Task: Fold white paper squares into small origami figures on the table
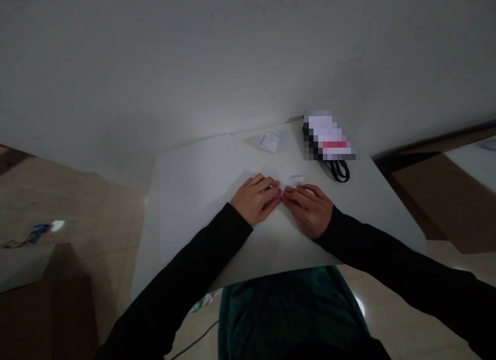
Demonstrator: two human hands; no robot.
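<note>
Dark green fabric (287, 313) lies below the white table (186, 205) edge. Left hand (256, 199) and right hand (310, 209) rest knuckles-up at table centre, fingertips meeting, fingers slightly bent and pressed flat on the folded white paper (290, 177), not closed around it. A second folded piece (267, 141) lies farther back near the wall, beside a black strap (339, 171).

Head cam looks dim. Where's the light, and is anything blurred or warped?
Head view: dim, brightest on the table beyond the left hand and right hand; the folded paper under them barely stands out from the tabletop; the object at the far edge is pixelated; table edges look bowed.
</note>
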